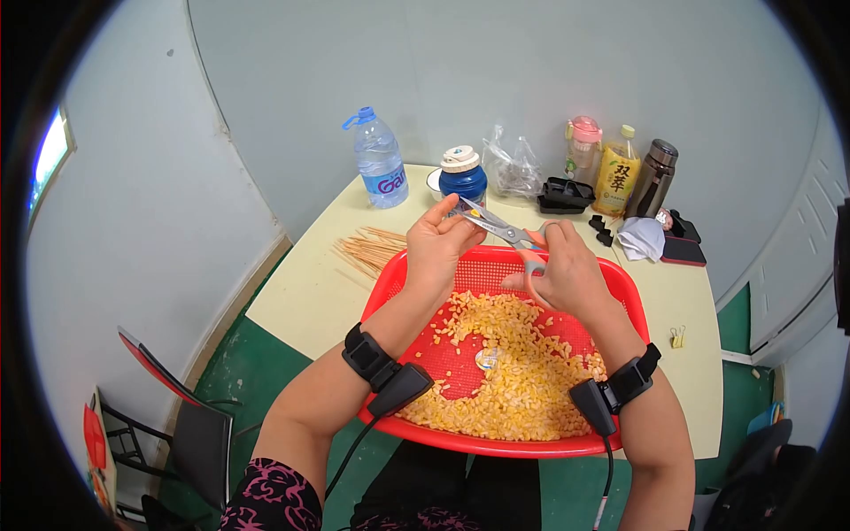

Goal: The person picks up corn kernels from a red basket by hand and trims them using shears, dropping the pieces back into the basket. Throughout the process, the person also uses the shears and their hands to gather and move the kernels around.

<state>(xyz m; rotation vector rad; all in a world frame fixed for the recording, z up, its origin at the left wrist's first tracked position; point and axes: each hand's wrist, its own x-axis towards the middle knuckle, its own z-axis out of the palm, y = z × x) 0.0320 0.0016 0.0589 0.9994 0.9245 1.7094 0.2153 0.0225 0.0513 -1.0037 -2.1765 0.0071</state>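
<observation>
My right hand (567, 273) grips a pair of scissors (505, 232) by its orange and grey handles, with the blades parted and pointing left. Fingers pinched together, my left hand (440, 246) is right at the blade tips. A small yellow spot shows between the blades, too small to name, and whatever the left fingers hold is hidden. Below both hands, a red plastic basket (496, 450) contains many loose yellow corn kernels (531, 389). Among the kernels lies a small round shiny object (486, 358).
Thin wooden sticks (370, 248) lie left of the basket on the pale table (292, 292). Along the back stand a large water bottle (381, 164), a blue jar (463, 181), a plastic bag (513, 168), a yellow drink bottle (615, 177) and a dark thermos (652, 181). A binder clip (677, 337) is at right.
</observation>
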